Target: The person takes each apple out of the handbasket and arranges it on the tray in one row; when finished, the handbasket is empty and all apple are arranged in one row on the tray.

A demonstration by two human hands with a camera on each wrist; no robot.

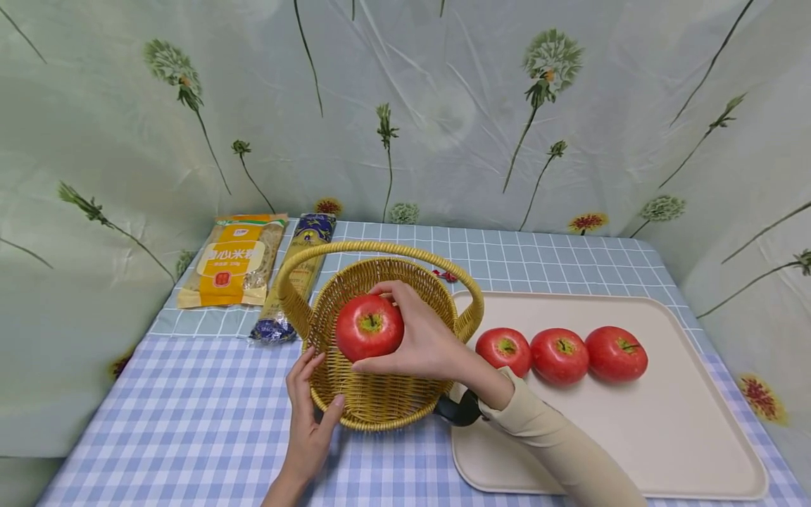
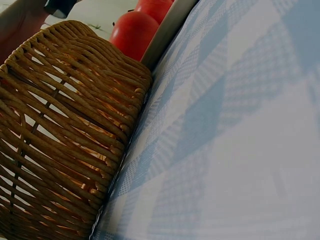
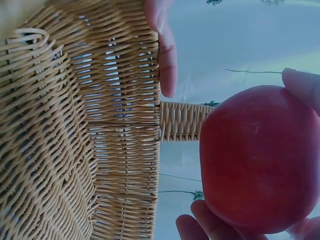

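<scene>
My right hand (image 1: 421, 334) grips a red apple (image 1: 369, 327) between thumb and fingers, above the inside of a woven wicker basket (image 1: 374, 415). The right wrist view shows this apple (image 3: 260, 160) up close, beyond the rim, with fingertips around its lower side. My left hand (image 1: 310, 415) touches the basket's near left rim, fingers and thumb spread along it. Over the basket arches its handle (image 1: 380, 246). Three more red apples (image 1: 505, 350) sit in a row on the beige tray (image 1: 608, 436) at the right.
At the back left lie an orange-labelled bag of grain (image 1: 234, 260) and a spaghetti packet (image 1: 298, 274), partly behind the handle. A small dark red thing (image 1: 445, 275) lies behind the basket. A floral curtain (image 1: 405, 105) hangs at the back. Blue checked cloth (image 1: 203, 415) covers the table.
</scene>
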